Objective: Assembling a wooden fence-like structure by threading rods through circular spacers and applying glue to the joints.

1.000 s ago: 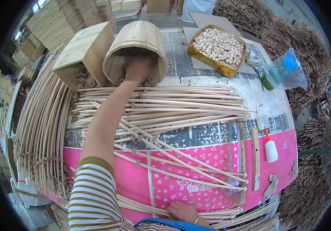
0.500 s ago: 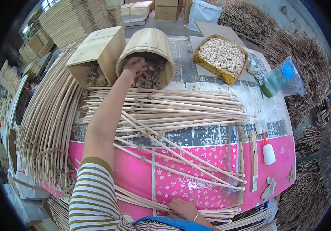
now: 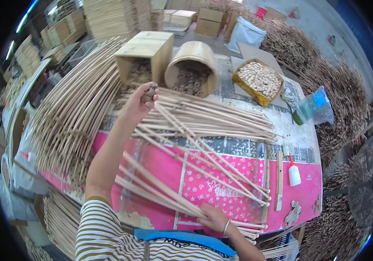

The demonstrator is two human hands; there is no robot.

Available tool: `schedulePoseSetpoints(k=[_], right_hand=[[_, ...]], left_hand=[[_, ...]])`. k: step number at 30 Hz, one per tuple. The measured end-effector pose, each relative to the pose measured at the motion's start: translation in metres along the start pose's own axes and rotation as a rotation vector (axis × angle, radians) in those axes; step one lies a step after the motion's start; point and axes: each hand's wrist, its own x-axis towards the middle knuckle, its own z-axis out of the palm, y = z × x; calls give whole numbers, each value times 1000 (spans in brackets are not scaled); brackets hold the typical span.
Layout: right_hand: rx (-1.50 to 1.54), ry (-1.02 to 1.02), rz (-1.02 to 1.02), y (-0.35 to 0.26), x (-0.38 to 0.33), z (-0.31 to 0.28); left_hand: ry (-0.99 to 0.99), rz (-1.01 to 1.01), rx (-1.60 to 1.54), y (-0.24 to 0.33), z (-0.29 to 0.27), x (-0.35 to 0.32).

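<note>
My left hand (image 3: 141,101) is raised over the table with its fingers closed on several small brown wooden rings (image 3: 150,93). Behind it lies a round wooden tub (image 3: 192,51) on its side, its mouth facing me and more rings (image 3: 193,80) inside. At the near edge, my right hand (image 3: 214,218) is wrapped round a bundle of thin pale wooden sticks (image 3: 169,198), which slant up to the left. Knobs show on the bundle's right ends. Other sticks (image 3: 221,119), some with rings on them, lie across the middle of the table.
Left of the tub stands an open wooden box (image 3: 145,45) with rings inside. A dense row of sticks (image 3: 73,104) covers the left side. To the right are a yellow box (image 3: 261,101) of pale wooden balls, a white glue bottle (image 3: 294,175) with a red tip, a wooden bar (image 3: 280,178) and a crumpled cloth (image 3: 293,214).
My left hand has come out of the tub with rings in it and moved nearer to me. My right hand has lifted the bundle's left part off the table. The view has shifted.
</note>
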Motion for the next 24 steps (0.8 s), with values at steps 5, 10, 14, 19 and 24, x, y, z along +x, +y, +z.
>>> schedulePoseSetpoints(k=[5,10,14,19,24], right_hand=[[82,3,97,2,-28,-2],[543,150,259,-4,-79,-12],[537,271,323,-8,-94,-20],[520,304,287,-14,-93,-19],[589,252,284,-16,-93,-11]], left_hand=[[149,96,-106,27,-25,-64],[287,315,87,25,-47,-138],[354,279,94,-5,-69,-179],[367,214,-3,-53,-75,-185],[370,240,-85,-76,-53,-182]])
